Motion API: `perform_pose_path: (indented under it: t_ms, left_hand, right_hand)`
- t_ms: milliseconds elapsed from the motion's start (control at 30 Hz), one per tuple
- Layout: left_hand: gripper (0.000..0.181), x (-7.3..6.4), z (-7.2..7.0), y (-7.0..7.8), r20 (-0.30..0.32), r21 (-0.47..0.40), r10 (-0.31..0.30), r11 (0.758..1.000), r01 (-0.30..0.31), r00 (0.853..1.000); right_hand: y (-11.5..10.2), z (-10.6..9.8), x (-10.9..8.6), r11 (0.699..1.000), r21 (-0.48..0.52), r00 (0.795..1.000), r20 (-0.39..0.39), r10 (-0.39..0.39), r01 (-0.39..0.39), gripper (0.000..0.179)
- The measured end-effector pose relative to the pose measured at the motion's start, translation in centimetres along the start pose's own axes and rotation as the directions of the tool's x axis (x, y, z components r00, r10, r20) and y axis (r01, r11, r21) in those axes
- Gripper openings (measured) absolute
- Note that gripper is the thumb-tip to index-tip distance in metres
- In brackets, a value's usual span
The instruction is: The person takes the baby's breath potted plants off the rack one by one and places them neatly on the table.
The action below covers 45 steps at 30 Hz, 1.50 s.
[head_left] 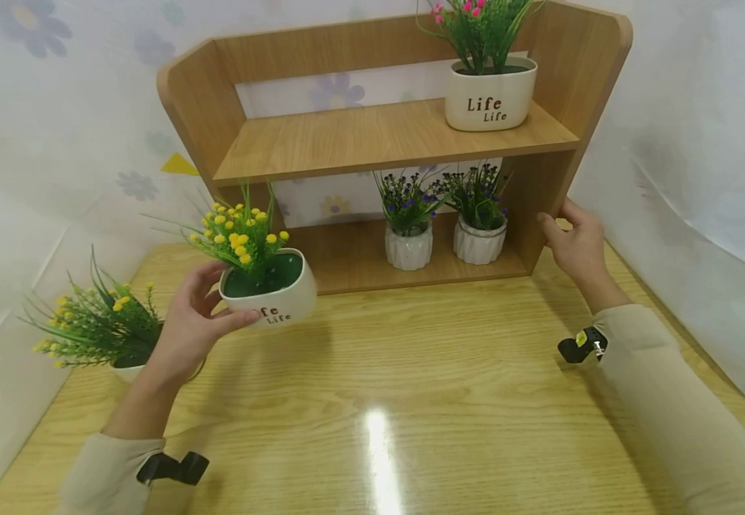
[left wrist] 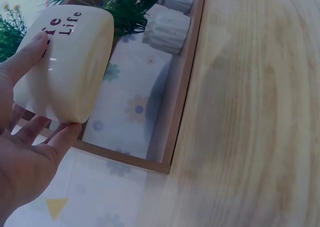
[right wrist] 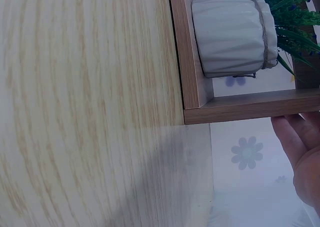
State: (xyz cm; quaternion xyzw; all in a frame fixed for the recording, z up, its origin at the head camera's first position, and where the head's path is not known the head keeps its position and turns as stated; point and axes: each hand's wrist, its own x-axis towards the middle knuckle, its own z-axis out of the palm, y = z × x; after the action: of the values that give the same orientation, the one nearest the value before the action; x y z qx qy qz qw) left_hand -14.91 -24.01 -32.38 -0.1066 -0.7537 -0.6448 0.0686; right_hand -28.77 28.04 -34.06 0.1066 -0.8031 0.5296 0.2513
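Note:
My left hand (head_left: pixel 195 315) grips a cream oval flowerpot (head_left: pixel 295 297) with yellow artificial flowers (head_left: pixel 237 232), thumb on its "Life" lettering and fingers at its far side. This pot is lifted above the table, just in front of the left end of a two-tier wooden shelf (head_left: pixel 346 143). From the left wrist view, fingertips (left wrist: pixel 72 129) support the pot near its base. My right hand (head_left: pixel 578 239) holds the shelf's right side panel, the thumb over its front edge. Against the panel's outer face rest its fingers (right wrist: pixel 290 137) in the right wrist view.
Two small white ribbed pots (head_left: pixel 408 247) with purple flowers stand on the lower tier, towards the right. A cream pot (head_left: pixel 491 96) with pink flowers occupies the upper right. Another yellow-flowered plant (head_left: pixel 108 325) sits behind my left forearm on the wooden table (head_left: pixel 372 372).

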Motion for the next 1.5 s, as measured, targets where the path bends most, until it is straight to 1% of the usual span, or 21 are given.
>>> perform_pose_path:
  t_ms: [233, 333, 533, 700, 800, 1000, 1200, 1367, 1500]
  left_hand:
    - [0.075, -0.8, -0.8, -1.3, -0.003, 0.022, -0.016, 1.000, 0.016, 1.000]
    - [0.076, -1.3, -1.1, -1.8, -0.014, 0.048, -0.038, 0.998, 0.039, 0.999]
    - [0.077, -2.1, -1.6, -2.5, -0.036, 0.073, -0.069, 0.995, 0.071, 0.997]
    - [0.078, -2.7, -2.0, -3.1, -0.053, 0.123, -0.109, 0.986, 0.115, 0.993]
    - [0.079, -3.0, -2.2, -3.4, -0.051, 0.138, -0.126, 0.982, 0.132, 0.991]
    - [0.079, -3.4, -2.4, -4.1, -0.033, 0.154, -0.131, 0.979, 0.135, 0.991]
    - [0.083, -3.6, -2.5, -4.8, -0.026, 0.211, -0.154, 0.965, 0.156, 0.988]
    - [0.084, -3.8, -2.6, -5.3, -0.038, 0.231, -0.194, 0.953, 0.197, 0.980]
    - [0.085, -4.0, -3.0, -5.4, -0.035, 0.262, -0.198, 0.944, 0.200, 0.980]
  right_hand:
    - [0.0, 0.0, 0.0, 1.000, -0.003, 1.000, -0.001, -0.015, 0.015, 0.029]
    - [0.0, 0.0, 0.0, 1.000, -0.007, 1.000, 0.001, -0.015, 0.015, 0.029]
    - [0.0, 0.0, 0.0, 1.000, -0.009, 1.000, 0.002, -0.021, 0.021, 0.029]
    - [0.0, 0.0, 0.0, 1.000, -0.007, 1.000, -0.012, -0.012, 0.012, 0.027]
    - [0.0, 0.0, -0.1, 1.000, -0.013, 1.000, -0.018, -0.014, 0.014, 0.026]
    - [0.1, 0.0, -0.1, 0.999, -0.020, 1.000, -0.011, -0.028, 0.027, 0.026]
    - [0.2, 0.0, -0.1, 1.000, 0.016, 1.000, -0.010, -0.016, 0.016, 0.027]
    - [0.2, 0.1, 0.0, 0.999, 0.035, 0.999, -0.022, -0.024, 0.025, 0.026]
    - [0.2, 0.1, 0.0, 0.999, 0.030, 0.999, -0.021, -0.027, 0.028, 0.026]
